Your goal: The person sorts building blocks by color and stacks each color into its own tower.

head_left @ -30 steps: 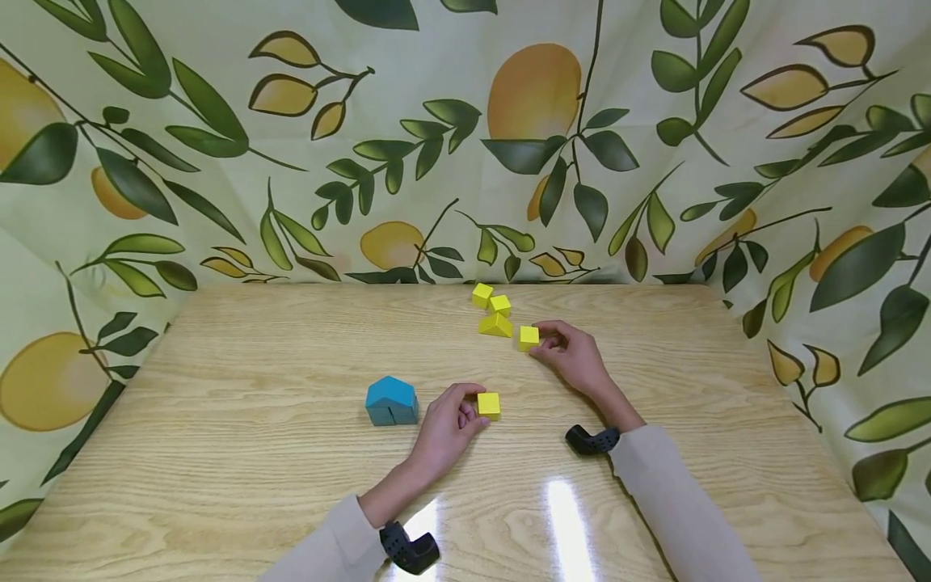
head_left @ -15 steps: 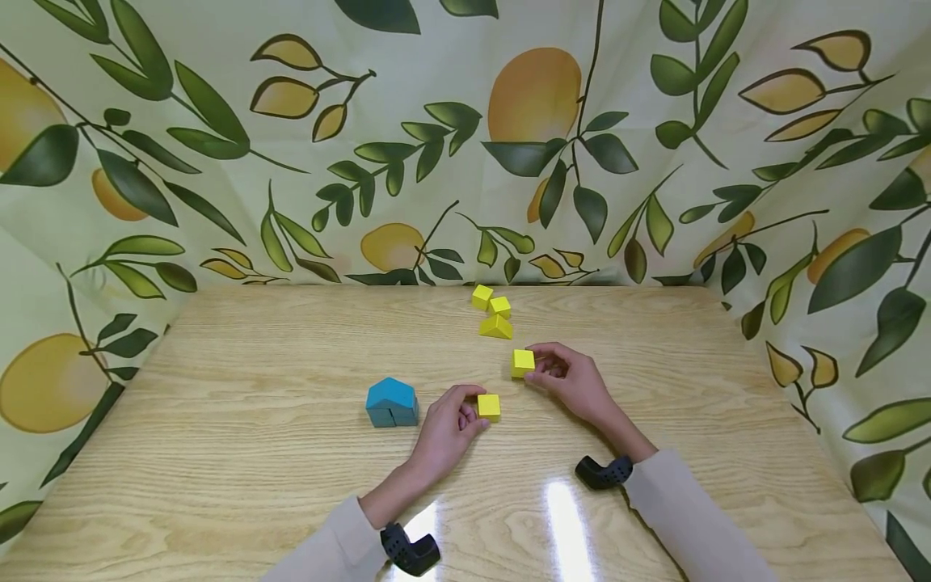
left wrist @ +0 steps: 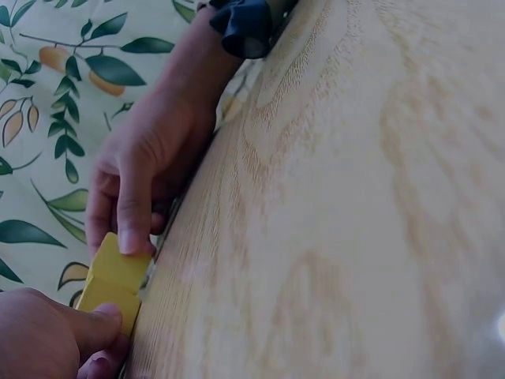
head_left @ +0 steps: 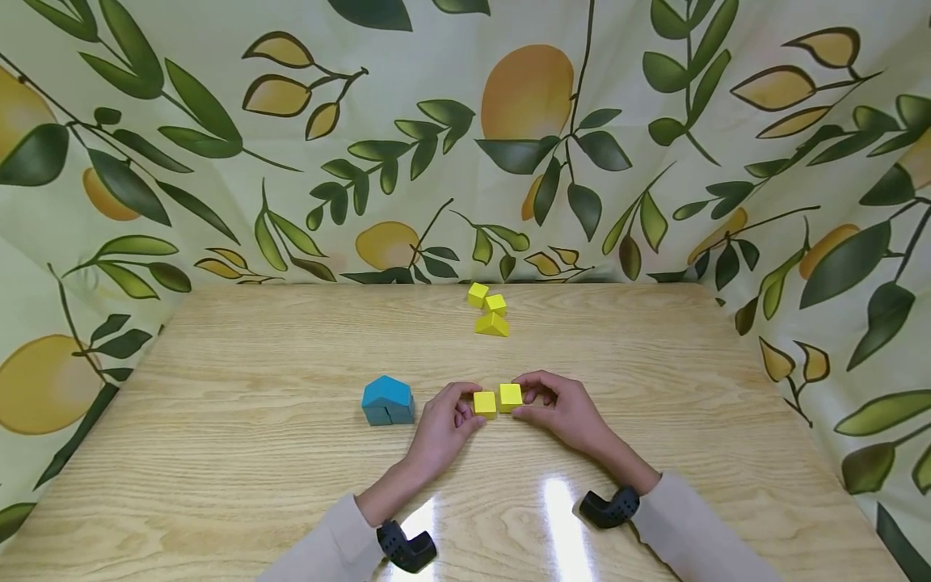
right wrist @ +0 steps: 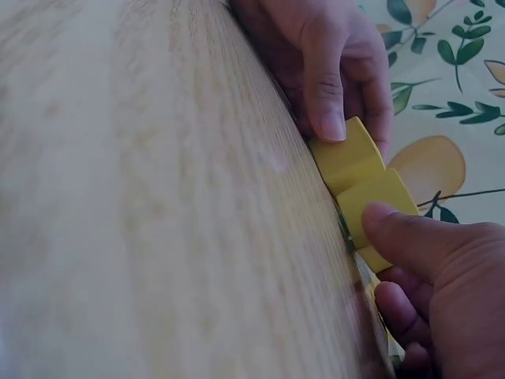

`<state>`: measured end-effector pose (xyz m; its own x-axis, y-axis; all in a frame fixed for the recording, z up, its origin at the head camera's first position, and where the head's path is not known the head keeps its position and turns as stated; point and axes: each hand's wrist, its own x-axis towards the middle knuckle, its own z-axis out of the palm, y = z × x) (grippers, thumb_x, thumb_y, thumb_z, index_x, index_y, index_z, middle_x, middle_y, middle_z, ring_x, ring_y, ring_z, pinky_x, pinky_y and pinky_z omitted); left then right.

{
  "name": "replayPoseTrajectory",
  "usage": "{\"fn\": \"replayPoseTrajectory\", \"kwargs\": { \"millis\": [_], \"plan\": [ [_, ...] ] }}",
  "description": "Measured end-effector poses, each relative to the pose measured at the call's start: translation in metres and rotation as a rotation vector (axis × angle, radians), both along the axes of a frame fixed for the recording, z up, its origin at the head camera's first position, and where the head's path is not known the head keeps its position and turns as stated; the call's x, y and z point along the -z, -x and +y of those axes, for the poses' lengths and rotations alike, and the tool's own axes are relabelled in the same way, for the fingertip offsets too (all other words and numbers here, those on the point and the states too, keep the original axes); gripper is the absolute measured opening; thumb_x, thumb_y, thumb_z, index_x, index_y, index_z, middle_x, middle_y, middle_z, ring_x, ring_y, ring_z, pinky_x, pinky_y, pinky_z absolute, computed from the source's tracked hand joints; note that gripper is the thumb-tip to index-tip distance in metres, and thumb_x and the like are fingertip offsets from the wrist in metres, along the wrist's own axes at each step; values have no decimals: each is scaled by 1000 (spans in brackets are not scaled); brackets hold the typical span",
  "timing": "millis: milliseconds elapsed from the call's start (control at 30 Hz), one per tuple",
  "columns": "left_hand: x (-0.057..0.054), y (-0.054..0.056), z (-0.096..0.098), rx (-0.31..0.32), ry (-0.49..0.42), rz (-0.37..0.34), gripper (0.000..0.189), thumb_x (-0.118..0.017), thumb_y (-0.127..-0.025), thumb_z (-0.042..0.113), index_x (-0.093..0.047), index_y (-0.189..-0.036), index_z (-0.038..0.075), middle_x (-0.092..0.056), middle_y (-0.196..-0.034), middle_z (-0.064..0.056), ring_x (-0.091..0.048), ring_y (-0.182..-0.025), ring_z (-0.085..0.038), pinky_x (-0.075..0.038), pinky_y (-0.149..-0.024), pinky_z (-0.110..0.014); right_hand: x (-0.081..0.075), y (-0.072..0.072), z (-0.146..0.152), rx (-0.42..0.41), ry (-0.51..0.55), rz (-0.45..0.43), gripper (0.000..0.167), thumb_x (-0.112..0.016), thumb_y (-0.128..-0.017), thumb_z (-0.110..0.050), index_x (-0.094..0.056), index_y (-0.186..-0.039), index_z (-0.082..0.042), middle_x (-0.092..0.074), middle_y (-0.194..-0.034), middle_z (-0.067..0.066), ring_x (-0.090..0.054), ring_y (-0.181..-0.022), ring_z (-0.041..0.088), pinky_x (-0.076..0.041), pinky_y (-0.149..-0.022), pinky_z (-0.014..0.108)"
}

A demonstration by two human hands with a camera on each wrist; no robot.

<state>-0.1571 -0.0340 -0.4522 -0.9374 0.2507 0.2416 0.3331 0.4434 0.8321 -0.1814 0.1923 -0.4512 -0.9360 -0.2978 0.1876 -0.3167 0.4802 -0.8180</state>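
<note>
My left hand [head_left: 439, 428] pinches a yellow cube [head_left: 484, 405] between thumb and fingers on the table. Just to its right, my right hand [head_left: 566, 411] pinches a second yellow cube [head_left: 511, 398] in the same way. A narrow gap shows between the two cubes in the head view. In the left wrist view, the left thumb [left wrist: 99, 324] presses the near face of its cube [left wrist: 110, 296]. The right wrist view has the right thumb [right wrist: 394, 225] on the face of the other cube [right wrist: 371, 197].
Left of my left hand stands a small blue block house [head_left: 388, 402] with a peaked top. Toward the back lie a yellow triangular block [head_left: 492, 325] and two more yellow cubes, one nearer [head_left: 496, 304] and one farther [head_left: 477, 294]. A patterned cloth [head_left: 422, 186] rises behind the wooden table [head_left: 254, 356].
My right hand has brought its yellow cube from near the triangular block toward me and slightly left, beside the left hand's cube. The left hand has stayed in place.
</note>
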Motion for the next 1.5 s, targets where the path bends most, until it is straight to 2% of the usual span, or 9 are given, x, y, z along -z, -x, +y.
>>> {"fn": "replayPoseTrajectory", "kwargs": {
  "millis": [167,367,1200,1367,1500],
  "plan": [
    [0,1,-1,-5,-3,2,37,-75,-80,0,-60,-114,2,-52,-78,3,-47,-65,-7,-43,-56,-21,1,0,-3,-44,8,29,36,-83,-75,-26,-69,-107,-18,-60,-79,-4,-53,-71,14,-42,-60,25],
    [0,-1,-1,-2,-2,-24,38,-75,-80,0,-60,-115,2,-53,-80,2,-47,-64,-7,-43,-55,-21,2,-1,-4,-65,-31,43,37,-83,-74,-28,-68,-107,-20,-58,-76,-5,-51,-69,12,-40,-59,25],
    [-2,-1,-1,14,11,-2,40,-75,-81,1,-59,-117,1,-53,-82,2,-48,-66,-7,-44,-58,-21,1,-1,-3,-100,-47,43,41,-83,-74,-28,-67,-111,-18,-56,-78,-3,-49,-71,13,-40,-62,25],
    [-2,-1,-1,11,13,4,42,-75,-80,0,-58,-118,1,-52,-83,2,-48,-67,-7,-44,-58,-21,0,-1,-2,-105,16,21,42,-81,-78,-23,-66,-116,-13,-63,-90,2,-51,-75,18,-42,-63,26],
    [-2,-1,-1,7,4,13,42,-76,-79,-1,-59,-117,1,-52,-83,2,-48,-66,-7,-44,-58,-21,-3,3,-2,-54,73,-11,35,-74,-85,-21,-65,-117,-12,-66,-103,1,-53,-77,19,-43,-63,25]
  ]
}}
